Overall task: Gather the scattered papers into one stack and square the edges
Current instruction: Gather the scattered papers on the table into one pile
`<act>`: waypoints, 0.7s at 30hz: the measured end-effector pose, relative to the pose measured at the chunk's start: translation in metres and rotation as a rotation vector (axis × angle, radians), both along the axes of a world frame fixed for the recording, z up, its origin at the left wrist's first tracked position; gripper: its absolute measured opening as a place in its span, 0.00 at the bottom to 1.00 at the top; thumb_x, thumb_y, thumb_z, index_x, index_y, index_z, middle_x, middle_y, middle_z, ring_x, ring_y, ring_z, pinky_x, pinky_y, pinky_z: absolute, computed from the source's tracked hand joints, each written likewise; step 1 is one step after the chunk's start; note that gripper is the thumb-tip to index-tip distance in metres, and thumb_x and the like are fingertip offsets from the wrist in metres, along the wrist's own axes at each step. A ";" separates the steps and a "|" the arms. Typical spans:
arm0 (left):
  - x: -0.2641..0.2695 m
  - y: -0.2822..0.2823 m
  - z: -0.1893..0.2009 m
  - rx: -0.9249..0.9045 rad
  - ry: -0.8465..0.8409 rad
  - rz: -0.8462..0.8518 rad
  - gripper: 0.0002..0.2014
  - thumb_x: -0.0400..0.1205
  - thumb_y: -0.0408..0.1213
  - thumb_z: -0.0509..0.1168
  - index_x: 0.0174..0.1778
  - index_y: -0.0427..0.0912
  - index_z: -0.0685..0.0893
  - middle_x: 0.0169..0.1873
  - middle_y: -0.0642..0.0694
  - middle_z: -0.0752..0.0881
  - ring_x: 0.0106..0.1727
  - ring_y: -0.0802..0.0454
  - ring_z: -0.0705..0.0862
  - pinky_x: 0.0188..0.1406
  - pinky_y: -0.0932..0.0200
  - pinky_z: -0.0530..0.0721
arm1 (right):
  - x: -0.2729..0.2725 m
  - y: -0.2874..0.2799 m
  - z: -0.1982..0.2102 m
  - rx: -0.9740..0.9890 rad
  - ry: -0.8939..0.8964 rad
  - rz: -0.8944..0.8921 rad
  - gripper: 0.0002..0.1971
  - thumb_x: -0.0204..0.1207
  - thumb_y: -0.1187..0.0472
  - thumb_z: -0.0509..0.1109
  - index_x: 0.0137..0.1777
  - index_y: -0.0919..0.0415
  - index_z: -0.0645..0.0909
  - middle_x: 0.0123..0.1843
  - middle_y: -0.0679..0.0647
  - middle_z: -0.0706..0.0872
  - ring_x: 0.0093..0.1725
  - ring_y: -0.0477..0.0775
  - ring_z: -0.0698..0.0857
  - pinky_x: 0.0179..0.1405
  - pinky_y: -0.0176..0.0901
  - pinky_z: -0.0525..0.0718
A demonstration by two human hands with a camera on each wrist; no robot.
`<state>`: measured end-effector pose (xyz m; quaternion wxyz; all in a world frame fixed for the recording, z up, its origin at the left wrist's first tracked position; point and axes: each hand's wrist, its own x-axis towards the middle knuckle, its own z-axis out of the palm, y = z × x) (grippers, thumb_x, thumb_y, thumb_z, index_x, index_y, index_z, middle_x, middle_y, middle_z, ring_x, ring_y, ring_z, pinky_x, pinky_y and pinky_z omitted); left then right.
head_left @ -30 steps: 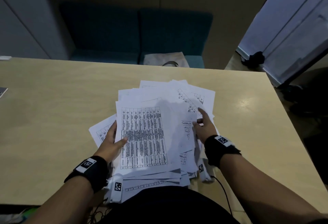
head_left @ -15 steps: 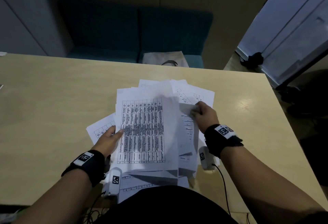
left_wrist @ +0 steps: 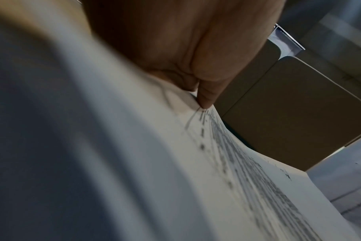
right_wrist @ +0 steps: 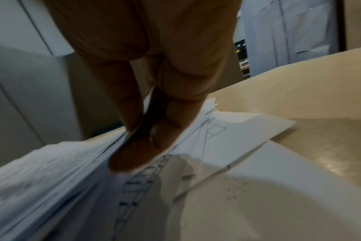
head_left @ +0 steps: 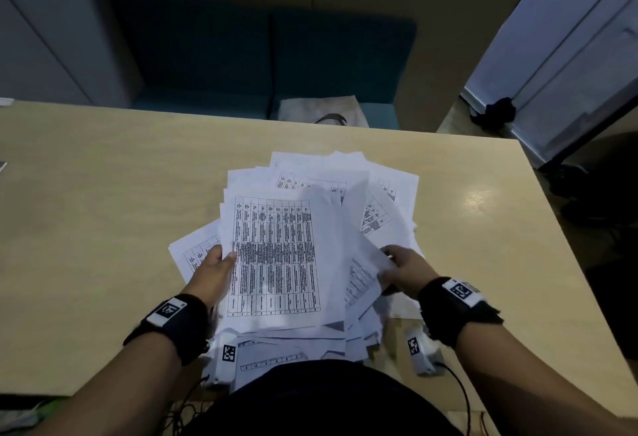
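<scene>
Messy papers (head_left: 310, 228) heaped on the tabletop (head_left: 103, 211), near the front edge, sheets poking out at many angles. Top sheet (head_left: 276, 256) printed with a table, lying a bit crooked. Left hand (head_left: 212, 268) at the left side of the heap, thumb curled over the top sheet's edge, fingers under, pinching it. Right hand (head_left: 402, 271) at the right side, fingers and thumb clamped on a few sheets there. Black wrist bands (head_left: 171, 318) on both arms. Blue seat (head_left: 262, 56) behind the tabletop.
</scene>
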<state>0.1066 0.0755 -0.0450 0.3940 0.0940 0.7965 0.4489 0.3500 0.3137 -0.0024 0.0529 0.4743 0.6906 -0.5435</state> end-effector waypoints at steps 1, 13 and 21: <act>-0.001 0.000 -0.001 -0.005 0.009 -0.005 0.25 0.92 0.41 0.52 0.83 0.34 0.60 0.85 0.42 0.60 0.86 0.45 0.57 0.80 0.50 0.58 | -0.001 -0.001 0.000 0.025 -0.052 0.087 0.13 0.68 0.77 0.66 0.51 0.67 0.80 0.44 0.64 0.85 0.37 0.64 0.87 0.35 0.53 0.91; -0.005 -0.003 -0.004 -0.066 0.015 -0.065 0.19 0.91 0.37 0.55 0.78 0.36 0.69 0.78 0.41 0.73 0.80 0.40 0.69 0.77 0.44 0.66 | -0.071 0.024 -0.009 0.431 -0.101 0.160 0.13 0.80 0.66 0.62 0.60 0.58 0.84 0.36 0.53 0.81 0.39 0.57 0.78 0.40 0.40 0.73; -0.007 -0.002 -0.010 -0.121 -0.005 -0.079 0.34 0.87 0.59 0.55 0.79 0.35 0.63 0.79 0.28 0.66 0.79 0.28 0.67 0.75 0.35 0.67 | -0.085 0.029 0.016 0.517 -0.174 0.479 0.16 0.78 0.64 0.61 0.57 0.53 0.87 0.40 0.55 0.85 0.38 0.56 0.79 0.41 0.39 0.74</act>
